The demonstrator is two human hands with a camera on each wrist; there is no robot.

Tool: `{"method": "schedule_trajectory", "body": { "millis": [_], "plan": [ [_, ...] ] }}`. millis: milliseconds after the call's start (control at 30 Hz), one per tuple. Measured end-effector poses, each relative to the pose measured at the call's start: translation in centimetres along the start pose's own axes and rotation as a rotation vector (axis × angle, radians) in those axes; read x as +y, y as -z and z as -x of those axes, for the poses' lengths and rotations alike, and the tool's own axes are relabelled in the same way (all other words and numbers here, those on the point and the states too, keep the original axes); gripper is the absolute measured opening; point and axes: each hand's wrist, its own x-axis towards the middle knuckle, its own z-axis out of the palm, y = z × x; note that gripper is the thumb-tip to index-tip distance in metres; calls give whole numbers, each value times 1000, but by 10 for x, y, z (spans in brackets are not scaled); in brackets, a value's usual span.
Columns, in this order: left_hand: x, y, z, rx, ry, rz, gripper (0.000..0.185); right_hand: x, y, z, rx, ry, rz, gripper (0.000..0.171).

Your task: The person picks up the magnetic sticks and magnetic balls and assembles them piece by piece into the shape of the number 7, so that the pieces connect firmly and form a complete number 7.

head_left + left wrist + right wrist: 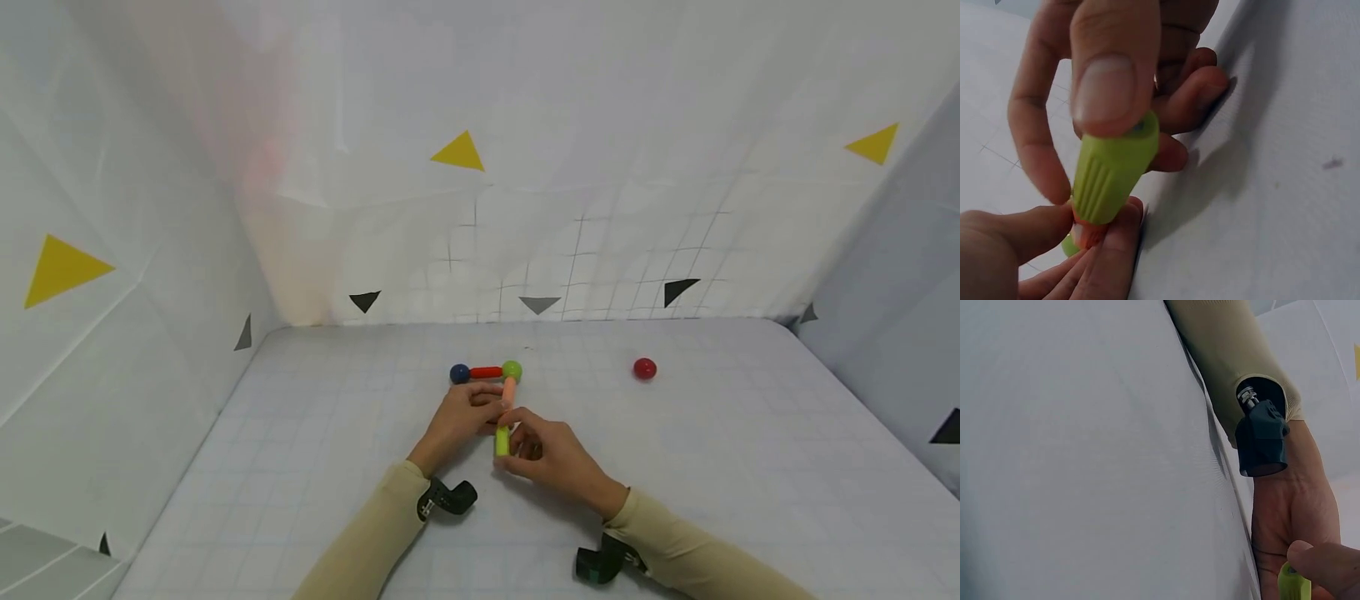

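On the table, a dark blue ball (460,373), a red rod (486,372) and a light green ball (512,371) form a row. From the green ball a salmon-orange rod (509,392) runs toward the person. My left hand (459,419) pinches this rod near its close end, between thumb and fingers. A yellow-green rod (1113,175) with ridged sides is gripped by my right hand (557,457), the thumb on its near end and the index finger at the far end. Its far end meets the orange rod; fingers partly cover the joint.
A red ball (645,368) lies apart, to the right on the white table (712,467). White sheeted walls with yellow and black triangles enclose the back and sides. Each wrist wears a small black camera (453,497) close above the tabletop.
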Motion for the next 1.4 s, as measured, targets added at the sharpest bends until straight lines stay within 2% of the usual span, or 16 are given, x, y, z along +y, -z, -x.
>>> {"method": "schedule_trajectory", "body": {
  "millis": [167, 400, 767, 1033, 1133, 1300, 1400],
  "plan": [
    [-1, 0, 1, 25, -23, -103, 34, 1, -3, -1, -13, 12, 47, 37],
    [-1, 0, 1, 15, -32, -76, 34, 1, -2, -1, -24, 10, 53, 39],
    [-1, 0, 0, 24, -5, -82, 35, -2, -2, 0, -2, 5, 47, 40],
    [-1, 0, -1, 24, -21, -108, 34, -4, -2, 0, -2, -12, 40, 40],
    [0, 1, 2, 2, -8, -78, 37, -3, -1, 1, 2, -9, 38, 40],
    [4, 3, 5, -45, 56, 29, 39, -1, -2, 0, -7, -17, 32, 41],
    [7, 4, 6, -56, 74, 45, 38, -1, -1, 0, -7, -18, 39, 41]
  ]
}}
